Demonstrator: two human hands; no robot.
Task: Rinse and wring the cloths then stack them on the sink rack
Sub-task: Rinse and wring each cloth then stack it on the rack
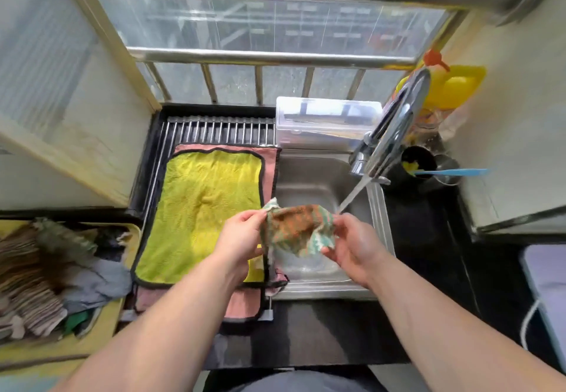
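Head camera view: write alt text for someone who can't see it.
Two bare hands, left hand and right hand, hold a patterned cloth over a steel sink while the tap runs. To the left, a yellow cloth lies flat on a pink cloth on the sink rack.

Black counter [309,330] carries sink [379,208]; rack [214,129] holds pink cloth [245,303], yellow cloth [202,208] atop.

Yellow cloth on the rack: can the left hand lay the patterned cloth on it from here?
Probably yes. The left hand already hovers over the yellow cloth's right edge, nothing lies on it, though both hands grip the patterned cloth.
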